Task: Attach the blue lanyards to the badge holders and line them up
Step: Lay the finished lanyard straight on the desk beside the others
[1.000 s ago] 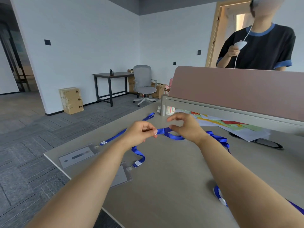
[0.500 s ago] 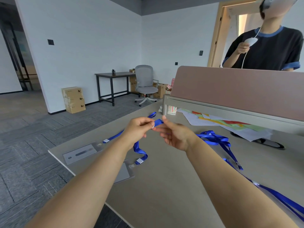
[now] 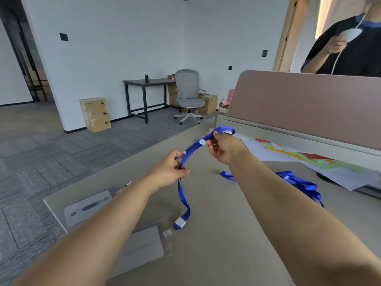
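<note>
Both hands are raised above the desk (image 3: 226, 234) with a blue lanyard (image 3: 186, 159) stretched between them: the left hand (image 3: 171, 171) is pinched shut on the strap nearer the body, and the right hand (image 3: 223, 147) is closed on it farther away and to the right, the far loop poking out past its fingers. The hands are apart, with a short arc of strap between them carrying two small white discs. From the left hand the strap drops to the desk and ends in a silver clip (image 3: 181, 222), which seems already joined to the tab of a clear badge holder (image 3: 142, 246) lying near the front edge, though the join is too small to be sure of. A second holder (image 3: 86, 205) lies just to the left of it, and a heap of spare lanyards (image 3: 299, 182) sits well to the right, near some coloured papers (image 3: 299, 159). The step in hand looks like straightening this strap before laying it down. To do it well, I would keep the left pinch steady as an anchor, run the right hand out along the ribbon to flatten any twist, and avoid pulling upward so hard that the holder drags out of place. Then lower the strap in a straight line away from the holder, parallel to its neighbour.
</note>
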`<state>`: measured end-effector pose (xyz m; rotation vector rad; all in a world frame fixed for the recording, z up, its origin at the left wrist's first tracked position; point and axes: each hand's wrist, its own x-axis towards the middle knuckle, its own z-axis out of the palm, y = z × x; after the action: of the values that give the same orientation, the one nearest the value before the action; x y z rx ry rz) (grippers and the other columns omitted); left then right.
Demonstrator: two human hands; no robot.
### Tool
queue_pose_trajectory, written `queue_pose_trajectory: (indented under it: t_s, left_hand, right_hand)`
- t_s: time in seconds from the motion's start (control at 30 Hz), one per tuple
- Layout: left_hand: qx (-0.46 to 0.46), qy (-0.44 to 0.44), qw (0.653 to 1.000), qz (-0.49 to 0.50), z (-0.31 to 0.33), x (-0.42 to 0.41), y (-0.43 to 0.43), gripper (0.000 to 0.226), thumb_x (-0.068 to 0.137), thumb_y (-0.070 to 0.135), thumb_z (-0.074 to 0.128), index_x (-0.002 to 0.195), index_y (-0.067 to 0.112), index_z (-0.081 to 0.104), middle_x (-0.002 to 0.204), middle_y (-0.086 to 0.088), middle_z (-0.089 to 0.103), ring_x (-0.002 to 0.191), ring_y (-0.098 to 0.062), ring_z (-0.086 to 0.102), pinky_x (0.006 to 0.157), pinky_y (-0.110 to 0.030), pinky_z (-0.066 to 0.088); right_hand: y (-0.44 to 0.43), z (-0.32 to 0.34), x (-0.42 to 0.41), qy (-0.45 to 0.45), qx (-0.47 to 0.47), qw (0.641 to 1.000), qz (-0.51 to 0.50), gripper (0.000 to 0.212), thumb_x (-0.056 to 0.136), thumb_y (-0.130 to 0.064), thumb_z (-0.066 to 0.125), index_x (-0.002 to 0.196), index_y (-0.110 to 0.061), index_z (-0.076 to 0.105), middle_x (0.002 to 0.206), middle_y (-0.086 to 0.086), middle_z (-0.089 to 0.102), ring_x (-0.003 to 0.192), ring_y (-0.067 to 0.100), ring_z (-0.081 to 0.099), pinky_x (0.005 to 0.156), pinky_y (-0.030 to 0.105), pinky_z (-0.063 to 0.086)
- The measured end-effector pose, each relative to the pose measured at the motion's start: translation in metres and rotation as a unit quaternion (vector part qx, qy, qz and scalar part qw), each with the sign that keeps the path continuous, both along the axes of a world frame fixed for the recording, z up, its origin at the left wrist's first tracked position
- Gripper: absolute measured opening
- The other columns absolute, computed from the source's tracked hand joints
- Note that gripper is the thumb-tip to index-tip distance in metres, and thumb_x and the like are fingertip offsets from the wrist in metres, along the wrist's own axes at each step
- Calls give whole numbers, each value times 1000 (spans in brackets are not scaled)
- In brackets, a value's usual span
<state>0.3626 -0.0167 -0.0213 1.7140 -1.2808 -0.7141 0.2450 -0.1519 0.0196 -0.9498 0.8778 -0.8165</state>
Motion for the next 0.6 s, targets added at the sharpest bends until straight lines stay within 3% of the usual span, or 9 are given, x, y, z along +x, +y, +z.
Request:
queue_pose_trajectory:
  t_s: [0.07,0.17,0.23,0.37,0.43,0.5,0.57,0.6]
  left_hand:
    - [2,-53,998,24,-7,13,-20,37,86,9,61,117,14,42,77,-3,64,82,-24,63,83,-32,47]
    - [10,-155,988,23,-14,26,-49,41,85,15,64,121,18,46,75,4,56,73,-17,56,69,-27,43]
    - [41,-239,970,2,-17,30,-65,42,86,23,63,124,22,48,84,6,58,79,-16,57,74,-28,45]
    - [98,-414,905,-7,-30,36,-90,53,87,21,57,136,20,36,124,-4,52,104,-25,56,84,-38,50]
    - [109,-467,877,-16,-38,38,-98,46,89,24,53,133,19,38,132,-5,45,113,-27,50,87,-39,47]
    - [104,-496,861,-42,-45,39,-103,41,94,32,44,133,21,42,140,-2,38,125,-27,40,97,-39,40]
    - [97,-509,853,-64,-50,38,-107,43,97,35,36,137,20,41,146,0,33,129,-25,34,102,-40,35]
    - [99,-508,853,-72,-51,37,-108,45,97,36,34,138,18,39,146,0,33,130,-25,34,104,-40,35]
  right_hand:
    - [-27,-11,16,33,6,999,-10,28,98,-17,41,74,-13,55,69,0,57,54,6,50,37,13,42]
    - [-62,-35,38,81,7,997,-1,29,97,-10,41,71,-13,53,59,-1,60,48,5,50,35,12,41]
    - [-81,-53,51,124,-9,992,11,25,96,-6,43,73,-12,51,66,1,56,52,6,50,35,11,41]
    - [-110,-83,66,209,-72,975,21,17,92,-3,50,76,-11,47,69,5,53,41,6,52,35,12,40]
    - [-118,-89,71,216,-112,970,26,4,90,-3,52,90,-7,53,71,5,54,50,10,50,38,15,40]
    - [-125,-91,73,213,-148,965,31,12,89,-4,53,101,-6,54,71,4,55,53,10,49,45,18,39]
    - [-131,-93,73,240,-179,953,46,6,88,-3,53,87,-8,55,70,5,55,56,13,50,51,20,43]
    - [-134,-95,74,268,-191,943,51,15,87,-1,53,76,-11,52,70,7,55,58,15,50,56,23,45]
